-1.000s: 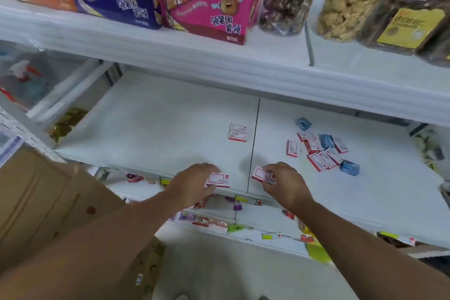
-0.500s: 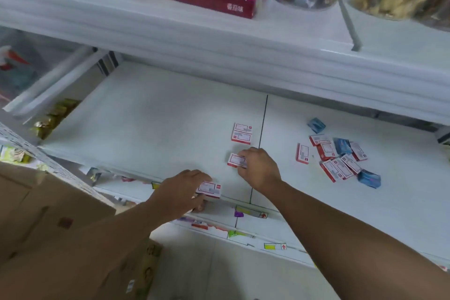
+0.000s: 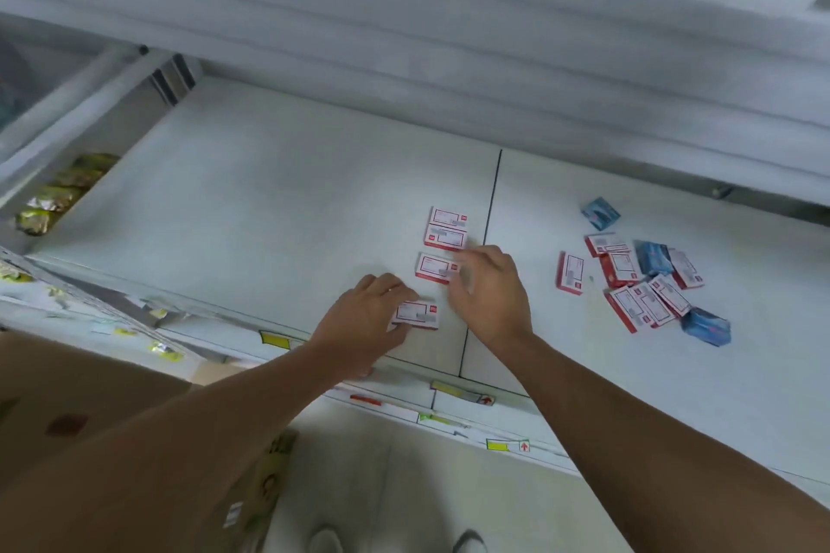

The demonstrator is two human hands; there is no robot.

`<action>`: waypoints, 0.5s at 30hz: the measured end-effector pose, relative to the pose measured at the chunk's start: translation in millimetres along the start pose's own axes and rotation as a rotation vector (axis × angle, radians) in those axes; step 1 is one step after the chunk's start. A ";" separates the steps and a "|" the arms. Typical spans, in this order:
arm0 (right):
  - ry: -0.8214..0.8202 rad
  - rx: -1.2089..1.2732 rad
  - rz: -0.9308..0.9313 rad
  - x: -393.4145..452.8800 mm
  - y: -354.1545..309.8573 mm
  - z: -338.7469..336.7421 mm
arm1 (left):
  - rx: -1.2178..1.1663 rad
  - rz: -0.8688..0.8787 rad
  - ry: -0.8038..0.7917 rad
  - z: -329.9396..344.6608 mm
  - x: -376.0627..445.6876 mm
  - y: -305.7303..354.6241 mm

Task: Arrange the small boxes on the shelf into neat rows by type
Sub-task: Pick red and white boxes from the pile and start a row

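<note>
From the head camera, I looked down on the white shelf. My left hand rested near the front edge, its fingers closed on a red-and-white box that lay flat on the shelf. My right hand sat just beside it, fingers spread loosely and touching the right end of a third red-and-white box, gripping nothing. Behind that box, 2 more red-and-white boxes lay touching each other, the 4 forming a rough column left of the shelf seam. Well to the right, a loose pile of red-and-white boxes lay jumbled with 3 blue boxes.
</note>
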State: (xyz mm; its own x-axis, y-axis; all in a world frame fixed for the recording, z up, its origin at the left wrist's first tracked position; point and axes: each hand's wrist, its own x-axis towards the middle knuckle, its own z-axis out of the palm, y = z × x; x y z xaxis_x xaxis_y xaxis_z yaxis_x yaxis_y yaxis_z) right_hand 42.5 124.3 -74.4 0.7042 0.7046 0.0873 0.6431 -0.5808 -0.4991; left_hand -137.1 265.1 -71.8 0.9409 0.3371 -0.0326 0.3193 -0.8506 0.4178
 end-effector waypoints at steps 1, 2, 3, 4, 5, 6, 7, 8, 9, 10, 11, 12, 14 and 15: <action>0.014 0.040 0.043 -8.5 2.3 -6.7 | 0.008 0.004 0.017 0.8 5.8 1.7; 0.020 0.074 0.077 -16.7 5.9 -11.9 | 0.014 0.005 0.026 1.9 11.1 3.6; 0.010 0.093 0.110 -25.3 8.3 -17.4 | 0.020 0.003 0.028 3.6 15.8 5.4; 0.007 0.107 0.121 -33.1 13.6 -18.8 | 0.022 -0.002 0.025 5.8 20.0 6.8; -0.001 0.125 0.142 -40.5 15.6 -21.1 | 0.021 -0.011 0.024 7.9 23.3 8.1; -0.001 0.150 0.157 -46.4 18.1 -21.2 | 0.017 -0.021 0.036 10.2 25.6 9.8; 0.000 0.173 0.182 -51.3 17.3 -21.6 | 0.006 -0.030 0.053 13.5 26.5 10.4; 0.007 0.199 0.208 -54.4 18.2 -18.4 | -0.009 -0.035 0.077 16.4 26.3 11.3; 0.007 0.227 0.239 -58.3 13.8 -18.0 | -0.033 -0.053 0.101 20.2 25.0 11.3; 0.015 0.263 0.257 -61.7 8.1 -16.8 | -0.083 -0.092 0.124 23.3 22.0 11.5; 0.026 0.305 0.279 -65.2 0.3 -17.1 | -0.165 -0.159 0.151 25.2 17.4 12.9; 0.041 0.384 0.315 -68.5 -9.3 -19.3 | -0.290 -0.233 0.200 26.8 11.8 14.3; 0.046 0.618 0.424 -73.4 -31.4 -29.1 | -0.641 -0.402 0.316 23.3 0.8 23.6; 0.016 0.749 0.482 -73.4 -39.5 -31.0 | -0.826 -0.493 0.344 18.9 -3.5 31.9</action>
State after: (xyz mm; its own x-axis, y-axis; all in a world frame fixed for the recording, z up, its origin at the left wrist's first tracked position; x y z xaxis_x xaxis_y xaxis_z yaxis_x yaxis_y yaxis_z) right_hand -25.2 82.9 -34.3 0.8550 0.4436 -0.2686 -0.0860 -0.3895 -0.9170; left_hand -128.1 229.1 -75.6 0.6010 0.7827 -0.1617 0.3614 -0.0857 0.9285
